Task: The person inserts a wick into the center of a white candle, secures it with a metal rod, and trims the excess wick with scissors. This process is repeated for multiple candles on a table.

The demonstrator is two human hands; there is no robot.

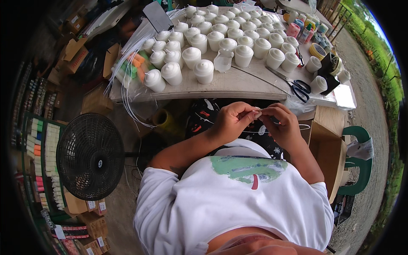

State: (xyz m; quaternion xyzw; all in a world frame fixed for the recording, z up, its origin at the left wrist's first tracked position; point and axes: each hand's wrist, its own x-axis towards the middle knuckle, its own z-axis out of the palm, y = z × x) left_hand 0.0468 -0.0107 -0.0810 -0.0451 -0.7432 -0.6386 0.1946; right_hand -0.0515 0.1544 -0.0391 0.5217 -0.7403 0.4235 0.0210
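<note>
Held close together in front of my body, below the table's near edge, are my left hand (pixel 233 122) and my right hand (pixel 281 124). Both are closed in a pinch, their fingertips meeting. A thin white wick (pixel 305 126) runs at my right hand and curls out past its outer side; the part between the fingertips is mostly hidden. Ahead on the table, many white pillar candles (pixel 204 71) stand upright in rows, short wicks poking from their domed tops. Among the front ones sits a translucent white piece (pixel 223 60) with an uneven rim.
Dark-handled scissors (pixel 301 89) and a thin metal rod (pixel 261 78) lie on the table (pixel 221 87). A bundle of long white wicks (pixel 124 87) hangs off its left end. A black fan (pixel 90 156) stands left; an open cardboard box (pixel 325 148) and green chair (pixel 360 165) are right.
</note>
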